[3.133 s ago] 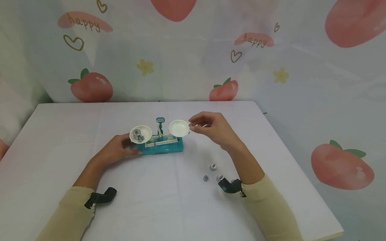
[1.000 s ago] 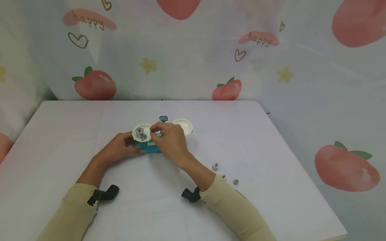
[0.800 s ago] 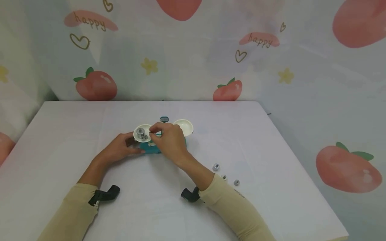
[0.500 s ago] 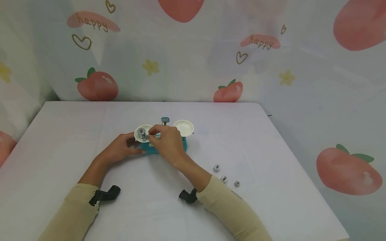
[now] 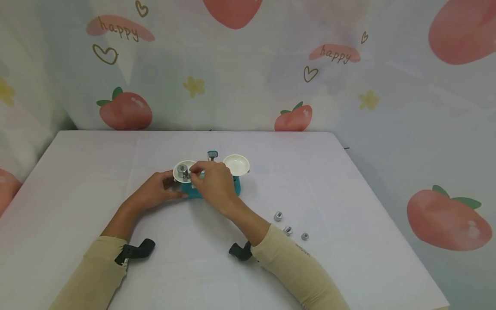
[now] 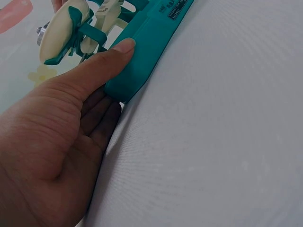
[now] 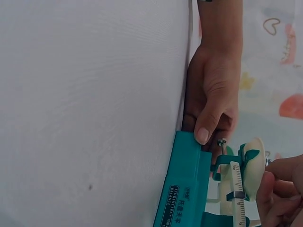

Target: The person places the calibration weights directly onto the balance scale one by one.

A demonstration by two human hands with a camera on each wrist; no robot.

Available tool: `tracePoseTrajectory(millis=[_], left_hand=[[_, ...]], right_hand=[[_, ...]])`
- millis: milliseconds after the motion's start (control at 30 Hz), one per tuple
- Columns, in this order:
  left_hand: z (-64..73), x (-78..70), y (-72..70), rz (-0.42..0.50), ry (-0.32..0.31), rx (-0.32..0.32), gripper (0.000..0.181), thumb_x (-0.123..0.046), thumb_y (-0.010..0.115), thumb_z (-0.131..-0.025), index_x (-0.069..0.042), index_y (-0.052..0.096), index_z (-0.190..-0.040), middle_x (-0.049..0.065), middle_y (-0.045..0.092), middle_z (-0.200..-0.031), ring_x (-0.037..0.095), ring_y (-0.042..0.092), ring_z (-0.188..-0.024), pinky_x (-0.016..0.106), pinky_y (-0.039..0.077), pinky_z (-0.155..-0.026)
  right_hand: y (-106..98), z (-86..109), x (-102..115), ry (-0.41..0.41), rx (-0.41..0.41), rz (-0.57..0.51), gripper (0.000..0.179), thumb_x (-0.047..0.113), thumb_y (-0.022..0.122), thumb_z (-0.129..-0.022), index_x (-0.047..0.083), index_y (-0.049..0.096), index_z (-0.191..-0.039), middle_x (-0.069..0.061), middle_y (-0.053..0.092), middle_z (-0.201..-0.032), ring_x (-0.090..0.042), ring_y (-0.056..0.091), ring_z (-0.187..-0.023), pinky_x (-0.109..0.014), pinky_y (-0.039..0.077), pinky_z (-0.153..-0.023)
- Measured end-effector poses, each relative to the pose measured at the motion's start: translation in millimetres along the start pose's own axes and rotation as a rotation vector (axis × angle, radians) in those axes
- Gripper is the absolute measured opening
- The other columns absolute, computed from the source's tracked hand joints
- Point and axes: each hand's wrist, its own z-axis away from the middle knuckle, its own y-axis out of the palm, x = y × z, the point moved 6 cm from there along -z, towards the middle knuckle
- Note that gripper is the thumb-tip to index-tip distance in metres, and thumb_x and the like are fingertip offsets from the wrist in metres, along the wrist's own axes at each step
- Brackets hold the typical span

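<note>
The left hand (image 5: 153, 189) grips the student tray balance (image 7: 182, 189), thumb in front, fingers behind. The right hand (image 5: 216, 185), earlier beside the right pan (image 5: 236, 164), now bends in at the weights (image 5: 182, 170) in the left pan (image 5: 187, 163), fingertips together, any hold hidden.

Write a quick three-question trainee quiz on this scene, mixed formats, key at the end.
1. True or false: the thumb of the left hand rests on the teal base of the balance.
2. Which pan holds metal weights?
A) only the pan on the balance's right
B) only the pan on the balance's left
C) neither pan
3. In the head view, how many loose weights can be seen on the white table?

Key: 1. True. 2. B. 3. Three.
</note>
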Motion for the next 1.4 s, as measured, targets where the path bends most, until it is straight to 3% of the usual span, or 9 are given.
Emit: tracePoseTrajectory(millis=[333, 433, 633, 867, 1400], left_hand=[[1.1, -1.4, 0.1, -0.008, -0.007, -0.007, 0.074, -0.007, 0.089, -0.082, 0.000, 0.054, -0.147, 0.016, 0.055, -0.149, 0.036, 0.046, -0.142, 0.051, 0.035, -0.118], [1.4, -1.6, 0.0, -0.014, -0.009, -0.009, 0.074, -0.008, 0.089, -0.082, -0.001, 0.054, -0.147, 0.016, 0.055, -0.149, 0.036, 0.045, -0.142, 0.051, 0.035, -0.119], [1.4, -2.6, 0.5, -0.012, -0.007, -0.005, 0.074, -0.007, 0.088, -0.083, -0.001, 0.054, -0.148, 0.016, 0.054, -0.149, 0.035, 0.044, -0.143, 0.050, 0.034, -0.119], [1.4, -3.5, 1.1, -0.013, -0.007, -0.002, 0.071, -0.007, 0.088, -0.084, 0.000, 0.055, -0.146, 0.017, 0.055, -0.148, 0.036, 0.044, -0.143, 0.050, 0.034, -0.119], [3.2, -5.7, 2.6, -0.049, -0.052, -0.023, 0.073, -0.010, 0.089, -0.082, -0.002, 0.055, -0.146, 0.018, 0.054, -0.149, 0.040, 0.044, -0.142, 0.055, 0.035, -0.118]], right_hand=[[-5.4, 3.7, 6.6, -0.008, -0.020, 0.075, 0.014, 0.014, 0.075, -0.096, 0.011, 0.079, -0.109, 0.000, 0.078, -0.093, -0.006, 0.039, -0.040, -0.018, 0.029, -0.037], [-8.5, 3.1, 6.6, -0.023, -0.028, 0.037, 0.013, 0.014, 0.076, -0.095, 0.011, 0.079, -0.107, 0.000, 0.078, -0.099, -0.005, 0.044, -0.044, -0.019, 0.033, -0.040], [-18.7, -1.8, 1.8, -0.060, 0.003, -0.161, 0.010, 0.010, 0.080, -0.091, 0.008, 0.079, -0.101, -0.001, 0.078, -0.100, -0.008, 0.058, -0.062, -0.021, 0.050, -0.055], [-30.7, -0.4, -4.3, -0.029, 0.095, -0.343, 0.010, 0.008, 0.080, -0.091, 0.008, 0.079, -0.101, 0.000, 0.076, -0.097, -0.020, 0.066, -0.061, -0.027, 0.059, -0.059], [-56.9, 8.1, -31.9, -0.021, 0.163, -0.375, 0.010, 0.020, 0.081, -0.092, 0.019, 0.080, -0.102, 0.011, 0.074, -0.098, -0.020, 0.062, -0.069, -0.031, 0.053, -0.062]])
